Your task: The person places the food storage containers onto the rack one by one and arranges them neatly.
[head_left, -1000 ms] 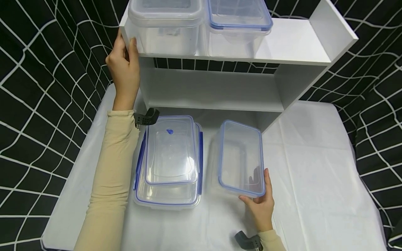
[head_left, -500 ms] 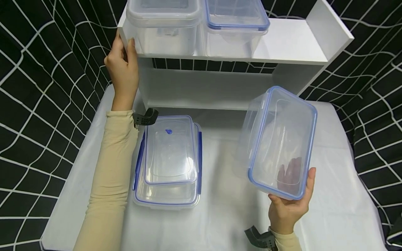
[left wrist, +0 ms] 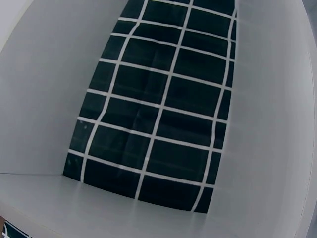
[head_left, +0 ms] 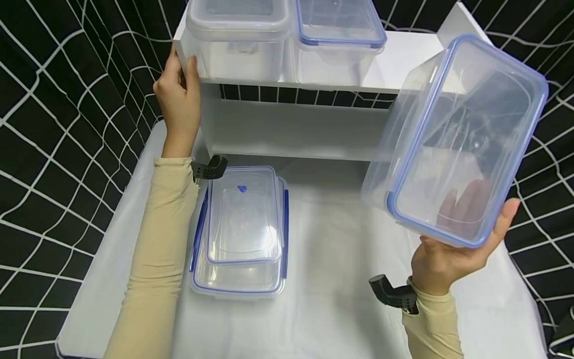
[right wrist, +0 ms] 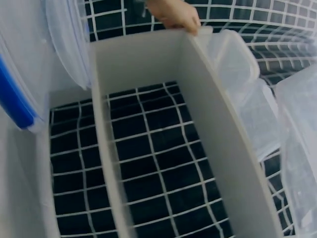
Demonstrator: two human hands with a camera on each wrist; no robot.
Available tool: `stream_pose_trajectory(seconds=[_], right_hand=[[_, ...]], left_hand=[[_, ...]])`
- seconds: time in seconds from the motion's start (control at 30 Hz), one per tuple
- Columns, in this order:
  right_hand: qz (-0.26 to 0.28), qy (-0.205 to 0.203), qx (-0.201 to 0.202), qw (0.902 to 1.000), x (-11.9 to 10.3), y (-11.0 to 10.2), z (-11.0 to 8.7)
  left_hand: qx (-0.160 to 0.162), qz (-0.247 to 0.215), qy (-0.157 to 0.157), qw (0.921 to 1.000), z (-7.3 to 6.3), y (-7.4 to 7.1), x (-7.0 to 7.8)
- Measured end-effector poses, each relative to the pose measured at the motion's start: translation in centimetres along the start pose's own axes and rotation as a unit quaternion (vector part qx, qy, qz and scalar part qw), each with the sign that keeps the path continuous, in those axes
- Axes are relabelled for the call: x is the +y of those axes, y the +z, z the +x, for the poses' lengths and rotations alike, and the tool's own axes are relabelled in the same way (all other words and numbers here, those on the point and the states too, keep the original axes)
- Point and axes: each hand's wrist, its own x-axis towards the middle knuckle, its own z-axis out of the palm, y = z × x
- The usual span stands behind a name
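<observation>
My right hand (head_left: 453,262) holds a clear plastic food container (head_left: 484,119) with a blue-rimmed top by its near end. Part of the palm and fingers shows through the plastic. Raised and tilted, the container overlaps the right side of the white shelf unit (head_left: 305,122) in the head view. At the right edge of the right wrist view, its clear wall (right wrist: 302,148) appears. My left hand (head_left: 179,107) grips the front edge of the unit's left side panel, thumb on the inner side.
On the top shelf stand a white-lidded clear container (head_left: 242,60) and a blue-rimmed one (head_left: 334,62). A smaller clear container (head_left: 244,219) lies on a larger one with blue side clips (head_left: 284,234) on the white-covered table (head_left: 332,299). Black-and-white grid cloth (head_left: 58,164) surrounds the table.
My right hand has lifted the blue-rimmed container from the table, up and to the right, tilting it toward the top shelf's right end. My left hand stays on the side panel.
</observation>
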Motion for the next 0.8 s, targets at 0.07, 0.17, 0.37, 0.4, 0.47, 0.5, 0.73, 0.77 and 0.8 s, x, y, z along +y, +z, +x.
stream_pose_trajectory(seconds=[0.07, 0.17, 0.37, 0.4, 0.47, 0.5, 0.73, 0.77, 0.8], right_hand=[[0.014, 0.003, -0.005, 0.9999, 0.4, 0.7, 0.8], [0.012, 0.007, -0.028, 0.9995, 1.1, 1.5, 1.9], [-0.006, 0.019, -0.073, 0.9971, 2.1, 2.5, 3.5], [-0.005, 0.021, -0.078, 0.9968, 2.2, 2.7, 3.7], [-0.003, 0.023, -0.086, 0.996, 2.4, 3.0, 4.0], [-0.003, 0.024, -0.085, 0.9961, 2.5, 3.2, 4.1], [-0.001, 0.038, -0.064, 0.9972, 2.6, 4.4, 5.0], [-0.005, 0.04, -0.066, 0.997, 2.6, 4.5, 5.2], [-0.009, 0.043, -0.07, 0.9966, 2.6, 4.7, 5.6]], left_hand=[[0.002, 0.003, -0.001, 1.0, 0.0, -0.1, 0.0], [0.008, 0.003, -0.011, 0.9999, -0.1, -0.3, 0.0], [0.013, 0.004, -0.012, 0.9998, -0.1, -1.0, 0.0], [0.015, 0.006, -0.017, 0.9997, -0.1, -1.1, 0.0], [0.019, 0.009, -0.023, 0.9995, -0.1, -1.2, 0.0], [0.019, 0.011, -0.023, 0.9995, -0.1, -1.3, 0.0], [0.012, 0.013, -0.001, 0.9998, 0.2, -1.1, 0.0], [0.012, 0.012, -0.001, 0.9999, 0.2, -1.0, -0.1], [0.012, 0.011, -0.005, 0.9999, 0.2, -1.0, 0.0]])
